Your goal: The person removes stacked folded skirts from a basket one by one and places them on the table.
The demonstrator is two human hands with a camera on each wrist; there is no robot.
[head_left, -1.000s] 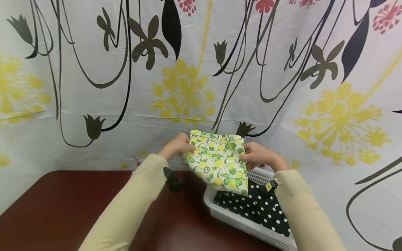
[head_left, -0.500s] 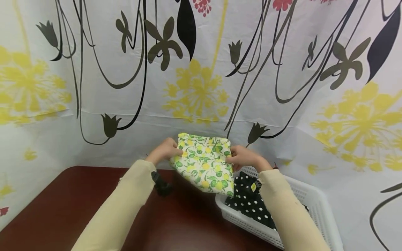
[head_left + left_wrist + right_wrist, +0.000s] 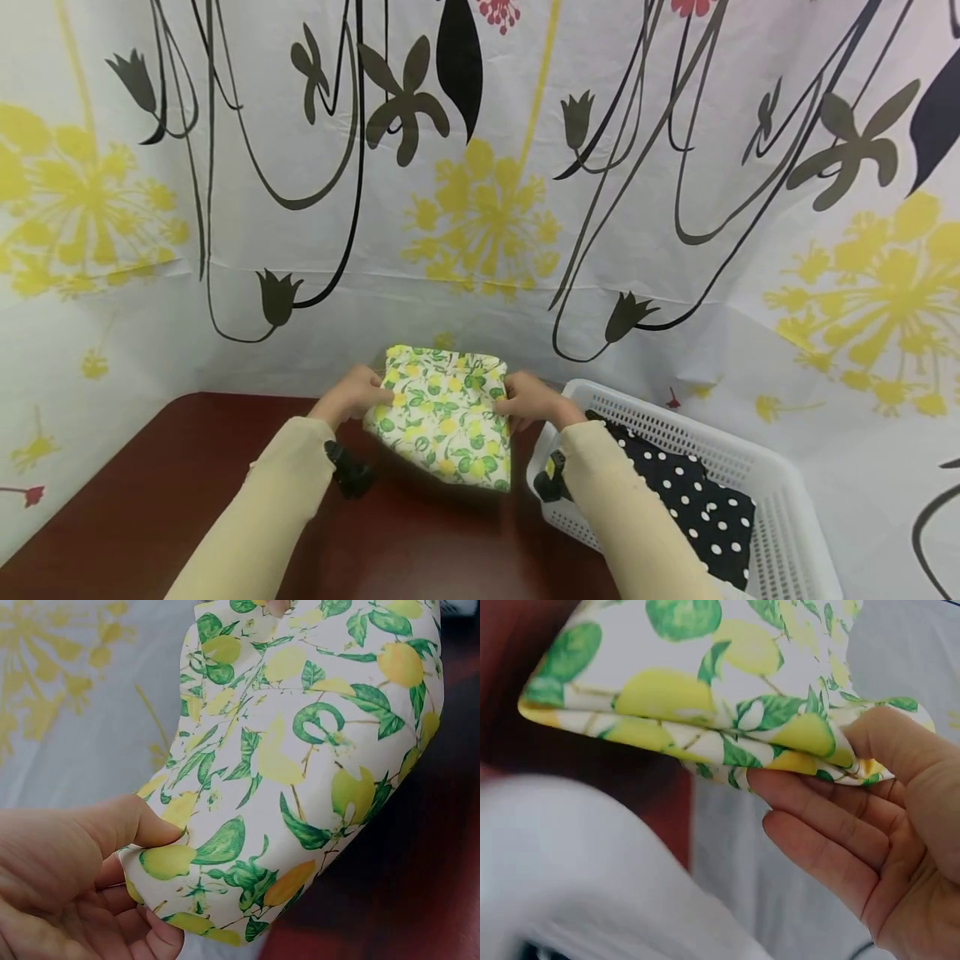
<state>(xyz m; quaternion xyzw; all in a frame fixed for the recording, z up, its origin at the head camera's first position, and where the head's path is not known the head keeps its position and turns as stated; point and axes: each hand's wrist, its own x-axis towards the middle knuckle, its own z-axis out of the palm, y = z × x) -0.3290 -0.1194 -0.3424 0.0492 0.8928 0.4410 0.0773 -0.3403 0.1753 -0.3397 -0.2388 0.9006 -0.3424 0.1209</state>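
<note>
A folded white cloth printed with lemons and green leaves [image 3: 442, 417] hangs tilted above the table, between both hands. My left hand [image 3: 356, 396] pinches its left edge, thumb on top and fingers beneath, as the left wrist view shows on the cloth [image 3: 300, 750]. On the other side, my right hand [image 3: 531, 400] pinches the right edge; in the right wrist view the layered fold of the cloth [image 3: 675, 705] lies between thumb and fingers. What the cloth covers underneath is hidden.
A white perforated plastic basket [image 3: 806, 521] stands to the right, with a black cloth with white dots [image 3: 693, 504] inside. The dark red table [image 3: 217, 467] meets a flower-printed curtain [image 3: 465, 217] at the back. A basket rim [image 3: 577, 847] shows close by my right hand.
Both hands have carried the lemon-print cloth left and down, from partly over the basket to above the table. The view has turned a little right, showing more of the basket.
</note>
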